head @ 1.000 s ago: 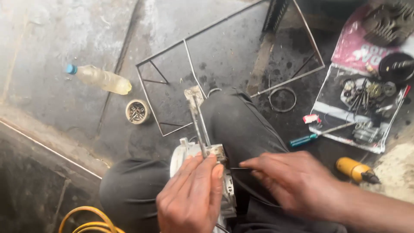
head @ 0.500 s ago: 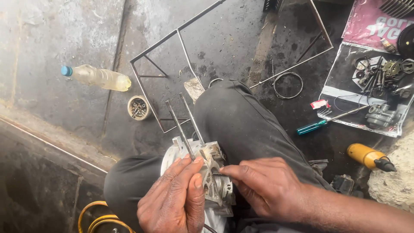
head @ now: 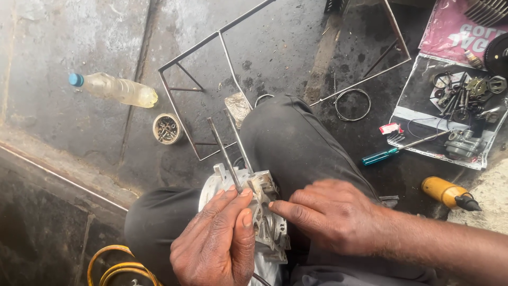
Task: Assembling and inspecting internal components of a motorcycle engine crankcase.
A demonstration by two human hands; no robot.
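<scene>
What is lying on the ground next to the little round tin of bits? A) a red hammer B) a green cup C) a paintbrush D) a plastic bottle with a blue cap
D: a clear plastic bottle with a blue cap lies on its side on the dark floor, just up and left of the small round tin, while the left hand and right hand work on the metal engine part.

Dull cast-metal engine casing (head: 264, 212), matt steel studs (head: 225, 154), clear plastic bottle (head: 114, 89), rough concrete floor (head: 63, 42).

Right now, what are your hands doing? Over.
Left hand pinching a long stud on the engine casing. Right hand fingertips on casing. Second stud stands alongside.
</scene>
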